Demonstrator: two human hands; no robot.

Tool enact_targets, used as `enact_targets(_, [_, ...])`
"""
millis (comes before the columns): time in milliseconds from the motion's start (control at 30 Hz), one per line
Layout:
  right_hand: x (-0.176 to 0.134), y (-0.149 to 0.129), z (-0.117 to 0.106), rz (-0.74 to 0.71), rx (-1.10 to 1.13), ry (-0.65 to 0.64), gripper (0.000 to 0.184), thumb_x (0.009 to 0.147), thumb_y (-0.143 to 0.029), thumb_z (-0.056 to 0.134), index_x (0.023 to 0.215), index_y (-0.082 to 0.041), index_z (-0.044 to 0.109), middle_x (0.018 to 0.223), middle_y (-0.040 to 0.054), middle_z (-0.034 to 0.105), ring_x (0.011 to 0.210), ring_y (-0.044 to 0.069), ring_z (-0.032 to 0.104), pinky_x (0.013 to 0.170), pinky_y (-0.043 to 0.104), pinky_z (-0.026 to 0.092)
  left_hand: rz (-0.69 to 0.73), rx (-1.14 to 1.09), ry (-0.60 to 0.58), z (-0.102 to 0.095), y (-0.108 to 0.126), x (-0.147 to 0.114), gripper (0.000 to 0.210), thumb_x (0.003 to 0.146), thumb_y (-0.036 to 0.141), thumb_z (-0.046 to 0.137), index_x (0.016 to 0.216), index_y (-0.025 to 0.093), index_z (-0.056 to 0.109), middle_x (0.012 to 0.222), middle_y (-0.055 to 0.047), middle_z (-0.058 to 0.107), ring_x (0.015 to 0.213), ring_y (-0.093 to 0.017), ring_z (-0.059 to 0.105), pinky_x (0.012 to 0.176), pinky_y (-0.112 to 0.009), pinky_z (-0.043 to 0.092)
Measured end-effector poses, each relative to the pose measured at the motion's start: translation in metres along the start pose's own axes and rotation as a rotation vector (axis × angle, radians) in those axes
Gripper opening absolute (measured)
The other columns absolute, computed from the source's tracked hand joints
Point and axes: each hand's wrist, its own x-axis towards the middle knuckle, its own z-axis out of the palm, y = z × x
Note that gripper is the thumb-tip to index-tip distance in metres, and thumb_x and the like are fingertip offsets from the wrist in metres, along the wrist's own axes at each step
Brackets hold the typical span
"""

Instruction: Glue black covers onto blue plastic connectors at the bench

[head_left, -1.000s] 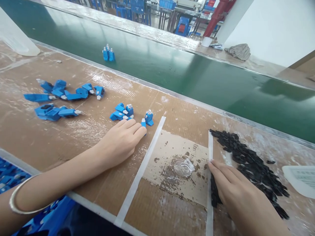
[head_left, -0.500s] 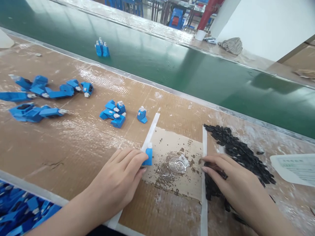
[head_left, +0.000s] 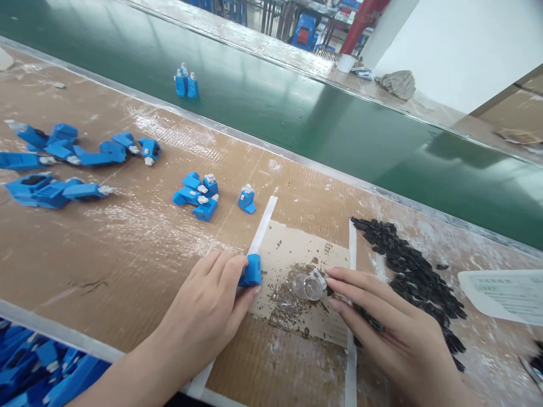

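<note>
My left hand (head_left: 212, 302) pinches a blue plastic part (head_left: 253, 270) between thumb and fingertips, at the left edge of a pale, spotted sheet (head_left: 297, 240). My fingers hide much of the part. On the sheet sits a small clear dish (head_left: 313, 289) with a whitish lump (head_left: 317, 275) at its rim, in a wet patch. Beside the dish, my right hand (head_left: 377, 316) is closed at the fingertips on a small black piece (head_left: 330, 290). The piece is mostly covered, and I cannot tell whether it touches the dish. A heap of black pieces (head_left: 409, 257) spreads beyond this hand.
Several blue parts with white ends lie on the cardboard-covered table, one cluster (head_left: 197, 195) near the middle. More blue parts fill a container (head_left: 46, 362) at lower left. A green conveyor belt (head_left: 254, 96) carries blue parts (head_left: 186, 85). A white plastic piece (head_left: 500, 294) lies right.
My right hand has moved left from the black heap to the dish, with a black piece. The blue part in my left hand has turned. The parts on the belt have shifted right.
</note>
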Motion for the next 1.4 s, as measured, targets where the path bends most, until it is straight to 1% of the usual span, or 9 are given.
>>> enact_targets(167, [-0.002, 0.003, 0.002, 0.074, -0.049, 0.021, 0.018, 0.098, -0.025, 0.061, 0.115, -0.025, 0.065, 0.119, 0.0016, 0.072, 0.105, 0.014, 0.071, 0.095, 0.025, 0.059, -0.004, 0.0, -0.012, 0.001, 0.0, -0.001, 0.012, 0.095, 0.013, 0.053, 0.105, 0.015, 0.048, 0.092, -0.008, 0.057, 0.082, -0.026, 0.05, 0.074, -0.041, 0.043])
enact_targets(400, [0.002, 0.003, 0.008, 0.065, -0.085, 0.07, 0.013, 0.099, -0.026, 0.056, 0.105, -0.022, 0.067, 0.109, 0.0043, 0.074, 0.096, 0.017, 0.074, 0.085, 0.029, 0.063, -0.019, 0.003, -0.003, 0.002, 0.0, -0.002, 0.009, 0.097, 0.016, 0.051, 0.106, 0.017, 0.048, 0.094, -0.008, 0.059, 0.083, -0.026, 0.052, 0.075, -0.041, 0.044])
enact_targets(600, [0.002, 0.0, 0.008, 0.016, -0.114, 0.093, 0.016, 0.098, -0.02, 0.056, 0.111, -0.019, 0.066, 0.109, 0.0065, 0.074, 0.096, 0.018, 0.074, 0.094, 0.031, 0.06, -0.019, 0.014, 0.007, 0.003, 0.0, -0.001, 0.01, 0.097, 0.016, 0.052, 0.106, 0.017, 0.048, 0.094, -0.008, 0.059, 0.083, -0.026, 0.051, 0.074, -0.041, 0.044])
enact_targets(700, [0.003, -0.003, 0.005, -0.031, -0.051, 0.053, 0.023, 0.097, -0.013, 0.055, 0.118, -0.018, 0.062, 0.113, 0.0082, 0.072, 0.102, 0.018, 0.071, 0.099, 0.032, 0.057, -0.044, 0.019, 0.015, 0.003, 0.0, -0.004, 0.008, 0.097, 0.017, 0.053, 0.103, 0.018, 0.049, 0.091, -0.006, 0.058, 0.081, -0.025, 0.051, 0.073, -0.039, 0.043])
enact_targets(867, [0.01, -0.008, 0.007, -0.152, -0.008, 0.005, 0.03, 0.098, -0.008, 0.053, 0.127, -0.012, 0.057, 0.114, 0.0107, 0.07, 0.11, 0.019, 0.063, 0.097, 0.032, 0.054, -0.034, 0.043, 0.006, 0.001, 0.0, -0.004, 0.004, 0.097, 0.02, 0.055, 0.095, 0.017, 0.053, 0.088, -0.007, 0.058, 0.082, -0.026, 0.051, 0.074, -0.04, 0.042])
enact_targets(967, [0.013, -0.008, 0.01, -0.191, -0.027, -0.027, 0.034, 0.097, -0.005, 0.053, 0.13, -0.01, 0.055, 0.112, 0.0109, 0.071, 0.111, 0.021, 0.06, 0.095, 0.034, 0.054, -0.001, 0.033, -0.023, -0.001, 0.0, -0.002, 0.012, 0.099, 0.017, 0.053, 0.087, 0.016, 0.056, 0.083, -0.007, 0.058, 0.081, -0.026, 0.052, 0.072, -0.039, 0.04])
enact_targets(1100, [0.013, -0.003, 0.011, -0.211, -0.081, -0.093, 0.039, 0.095, -0.004, 0.053, 0.132, -0.016, 0.057, 0.115, 0.0088, 0.073, 0.113, 0.023, 0.062, 0.094, 0.039, 0.053, 0.015, -0.003, 0.009, -0.001, 0.0, -0.002, 0.019, 0.099, 0.013, 0.052, 0.081, 0.016, 0.058, 0.078, -0.005, 0.059, 0.077, -0.023, 0.051, 0.07, -0.038, 0.039])
enact_targets(1267, [0.012, -0.002, 0.01, -0.16, -0.037, -0.087, 0.04, 0.095, -0.006, 0.054, 0.132, -0.021, 0.057, 0.113, 0.0069, 0.074, 0.111, 0.022, 0.065, 0.091, 0.037, 0.056, 0.008, -0.185, 0.115, 0.0, 0.005, -0.006, 0.017, 0.098, 0.01, 0.052, 0.086, 0.017, 0.06, 0.082, -0.003, 0.064, 0.079, -0.02, 0.054, 0.072, -0.036, 0.041])
enact_targets(1400, [0.01, -0.014, 0.006, 0.046, 0.279, 0.022, 0.035, 0.097, -0.013, 0.055, 0.13, -0.026, 0.057, 0.113, 0.0042, 0.073, 0.107, 0.017, 0.068, 0.089, 0.029, 0.061, -0.084, -0.519, 0.134, -0.004, 0.025, -0.008, 0.013, 0.095, 0.009, 0.057, 0.088, 0.018, 0.063, 0.084, -0.001, 0.066, 0.078, -0.016, 0.059, 0.072, -0.03, 0.05])
